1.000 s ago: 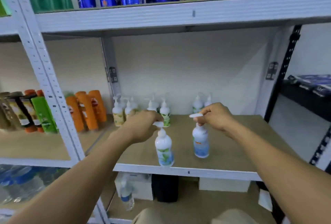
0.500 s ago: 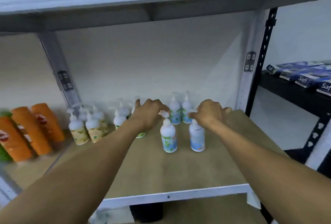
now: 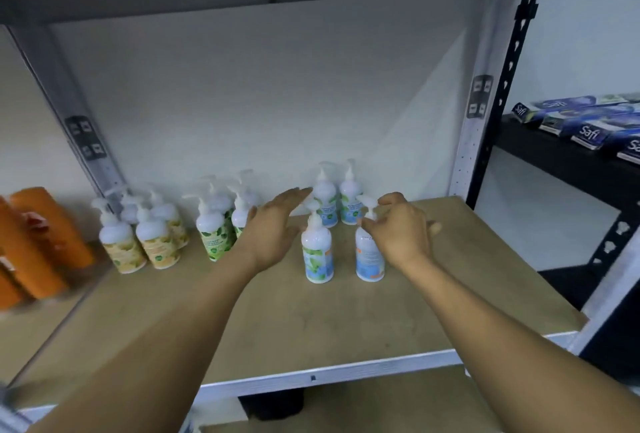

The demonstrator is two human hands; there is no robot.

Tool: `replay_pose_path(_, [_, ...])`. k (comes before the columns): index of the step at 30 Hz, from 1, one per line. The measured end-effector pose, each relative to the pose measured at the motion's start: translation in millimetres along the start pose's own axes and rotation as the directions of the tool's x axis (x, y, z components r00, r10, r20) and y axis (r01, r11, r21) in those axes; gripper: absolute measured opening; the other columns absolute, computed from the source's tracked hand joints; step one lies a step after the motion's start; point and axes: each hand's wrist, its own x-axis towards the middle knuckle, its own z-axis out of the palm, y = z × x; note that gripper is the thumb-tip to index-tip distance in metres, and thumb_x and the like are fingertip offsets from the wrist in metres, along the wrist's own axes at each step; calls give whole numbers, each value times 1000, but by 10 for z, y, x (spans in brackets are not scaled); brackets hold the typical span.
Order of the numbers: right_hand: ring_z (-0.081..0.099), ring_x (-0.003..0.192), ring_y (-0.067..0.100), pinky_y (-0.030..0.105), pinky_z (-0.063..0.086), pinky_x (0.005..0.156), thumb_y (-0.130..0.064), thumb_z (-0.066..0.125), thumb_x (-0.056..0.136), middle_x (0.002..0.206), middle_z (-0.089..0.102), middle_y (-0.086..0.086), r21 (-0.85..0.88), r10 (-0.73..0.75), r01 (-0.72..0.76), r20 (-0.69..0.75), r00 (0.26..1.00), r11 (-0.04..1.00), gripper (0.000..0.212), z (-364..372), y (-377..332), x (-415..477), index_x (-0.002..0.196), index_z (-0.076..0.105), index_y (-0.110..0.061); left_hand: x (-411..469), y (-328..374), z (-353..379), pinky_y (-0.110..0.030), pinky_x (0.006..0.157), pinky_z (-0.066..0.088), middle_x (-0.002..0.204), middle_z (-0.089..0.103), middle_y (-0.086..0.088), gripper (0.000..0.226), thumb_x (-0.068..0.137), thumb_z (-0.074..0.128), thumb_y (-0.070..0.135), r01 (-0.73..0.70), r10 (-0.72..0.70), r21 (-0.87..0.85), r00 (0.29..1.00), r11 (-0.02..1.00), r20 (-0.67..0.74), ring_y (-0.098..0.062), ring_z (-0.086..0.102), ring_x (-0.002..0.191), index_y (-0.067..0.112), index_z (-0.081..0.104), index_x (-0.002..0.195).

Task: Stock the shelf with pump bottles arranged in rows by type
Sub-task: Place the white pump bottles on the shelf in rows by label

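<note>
Four blue-labelled pump bottles stand on the shelf (image 3: 311,325) right of centre: two at the back wall (image 3: 337,205), then a front left bottle (image 3: 317,252) and a front right bottle (image 3: 370,256) side by side, apart. To their left are a green-labelled cluster (image 3: 213,235) and a yellow-labelled cluster (image 3: 138,242), each about four, the rear ones blurred. All stand upright, long axis vertical, spouts pointing left. The left hand (image 3: 273,228) is spread flat, fingers straight, holding nothing, just beside the front left bottle's pump. The right hand (image 3: 398,228) has half-curled fingers against the front right bottle's neck, thumb apart; whether it grips, I cannot tell.
</note>
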Motion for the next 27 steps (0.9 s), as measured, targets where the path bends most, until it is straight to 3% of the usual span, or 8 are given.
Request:
replay_pose_path(3, [62,98,17,35,30,81,-47,77,78,88,66,-12,109,-9,18,-85,996,994,48,65,6,-228,115,54,-28,-316,-76,75,-46,111,40,157,40,6,72,92,68,16,31,-37,-52,993,998,-116,-15,37,144,32,34,153])
replay_pose_path(6, [65,92,18,37,45,84,-40,83,76,89,64,-12,246,-30,46,-67,997,968,52,188,29,-446,118,56,-24,-688,-232,194,-41,109,42,149,50,2,59,89,65,31,141,-153,-89,977,986,-150,-19,47,136,21,50,145])
replay_pose_path(9, [64,87,18,32,51,80,-34,83,77,94,66,-5,293,-53,32,64,996,955,53,384,61,-638,122,58,-22,-992,-427,339,-52,108,42,149,50,4,51,89,60,42,297,-301,-63,951,953,-68,-23,51,134,31,55,138])
replay_pose_path(13, [63,89,15,31,52,82,-35,81,80,99,64,-5,260,-61,13,175,983,966,58,695,147,-813,131,56,-23,-1262,-670,475,-55,114,30,158,39,5,50,95,50,53,374,-375,87,927,924,2,-19,40,142,39,48,143])
replay_pose_path(21, [63,94,18,39,53,84,-36,82,78,102,62,-4,258,-16,-22,144,989,966,60,1132,209,-867,129,55,-21,-1344,-943,383,-68,116,4,164,23,14,67,91,28,77,430,-459,273,887,861,50,-11,14,153,45,37,149])
replay_pose_path(27, [61,96,21,41,54,75,-46,84,70,103,59,-2,206,-70,52,85,994,977,56,1333,133,-754,109,53,-20,-1350,-1000,321,-67,117,3,165,22,14,67,92,28,76,451,-477,263,878,853,45,-10,11,153,43,36,150])
